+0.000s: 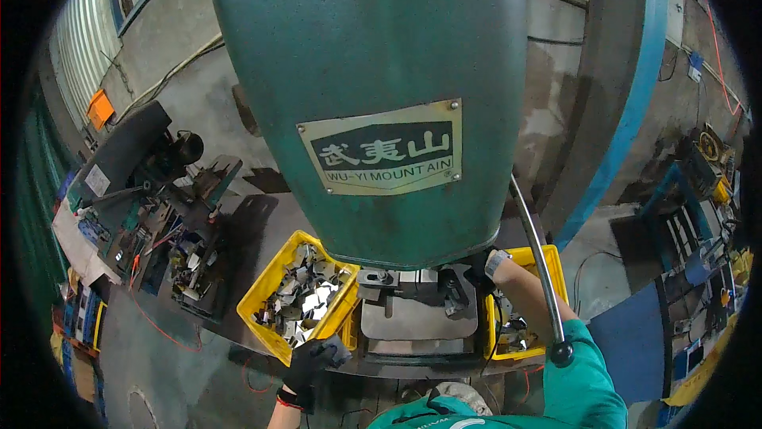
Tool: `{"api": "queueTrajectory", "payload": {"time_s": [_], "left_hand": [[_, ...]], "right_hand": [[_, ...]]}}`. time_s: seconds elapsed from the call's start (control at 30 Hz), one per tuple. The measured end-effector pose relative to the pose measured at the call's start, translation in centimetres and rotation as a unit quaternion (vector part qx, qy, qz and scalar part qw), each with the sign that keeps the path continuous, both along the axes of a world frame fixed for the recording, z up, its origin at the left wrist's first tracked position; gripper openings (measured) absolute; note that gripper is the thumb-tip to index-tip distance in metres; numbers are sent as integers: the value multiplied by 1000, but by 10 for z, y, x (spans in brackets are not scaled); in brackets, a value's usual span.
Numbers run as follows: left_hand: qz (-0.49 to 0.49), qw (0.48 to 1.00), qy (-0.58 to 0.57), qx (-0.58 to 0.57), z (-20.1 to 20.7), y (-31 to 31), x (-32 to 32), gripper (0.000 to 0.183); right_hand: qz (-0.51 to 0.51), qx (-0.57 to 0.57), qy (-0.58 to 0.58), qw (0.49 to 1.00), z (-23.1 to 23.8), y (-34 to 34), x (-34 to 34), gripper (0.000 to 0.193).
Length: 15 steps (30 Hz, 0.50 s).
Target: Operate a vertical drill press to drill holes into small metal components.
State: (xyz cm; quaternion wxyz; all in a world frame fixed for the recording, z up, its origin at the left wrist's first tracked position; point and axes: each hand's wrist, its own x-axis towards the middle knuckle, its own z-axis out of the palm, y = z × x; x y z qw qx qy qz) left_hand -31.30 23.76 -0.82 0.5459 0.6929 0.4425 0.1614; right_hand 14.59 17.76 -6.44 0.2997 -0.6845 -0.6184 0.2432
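Note:
My left hand (311,359), in a black glove, hovers at the near corner of a yellow crate (266,284) full of shiny cut metal pieces (305,292); its fingers are closed on a small grey metal piece (340,347). My right hand (479,264), also in a black glove with a grey cuff, reaches in under the big green press head (373,96), beside the die (413,284). The right hand's fingers are hidden in shadow there. A grey steel plate (413,322) lies below the die.
A second yellow crate (556,270) with metal parts sits on the right, behind my forearm. A curved steel lever with a black knob (562,352) hangs by my right elbow. A cluttered bench with tools (171,246) stands to the left, and machinery (698,230) to the right.

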Motion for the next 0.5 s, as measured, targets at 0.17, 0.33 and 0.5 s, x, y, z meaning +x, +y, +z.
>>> {"api": "queueTrajectory", "payload": {"time_s": [0.17,0.33,0.5], "left_hand": [[-118,985,-23,123,6,1,31,18],[-64,996,7,62,-6,-4,61,20],[-130,958,64,248,15,-16,72,20]], "right_hand": [[-68,28,-87,994,-84,-22,39,11],[-93,51,-84,991,-113,-23,42,12],[-56,5,165,985,8,3,12,22]]}}
